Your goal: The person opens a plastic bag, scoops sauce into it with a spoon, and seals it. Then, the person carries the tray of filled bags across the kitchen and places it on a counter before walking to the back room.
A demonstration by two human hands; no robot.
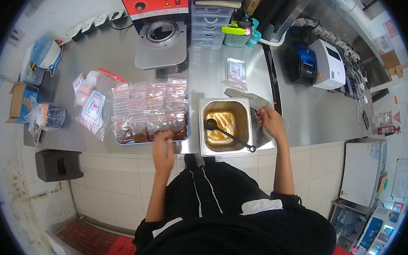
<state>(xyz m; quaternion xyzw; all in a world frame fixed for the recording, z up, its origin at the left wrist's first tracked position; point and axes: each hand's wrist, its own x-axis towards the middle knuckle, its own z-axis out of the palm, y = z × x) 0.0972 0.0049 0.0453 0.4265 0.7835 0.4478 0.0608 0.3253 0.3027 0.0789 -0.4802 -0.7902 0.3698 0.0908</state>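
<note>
Our right hand (272, 122) met a crumpled grey sheet (261, 136), our left hand (163, 152) hung by glossy bags (148, 107); we couldn't tell either grip

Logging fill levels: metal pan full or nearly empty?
Nearly empty, it seems: a thin-looking amber layer covers the floor of the metal pan, with mostly bare walls above.

- Bags (149, 102) lie in tray (189, 134), left of pan (202, 127).
- Ladle (232, 136) rests in pan, overhanging front right corner.
- Cloth (262, 136) lies right of pan.
- Machine (161, 58) stands behind tray.
</note>
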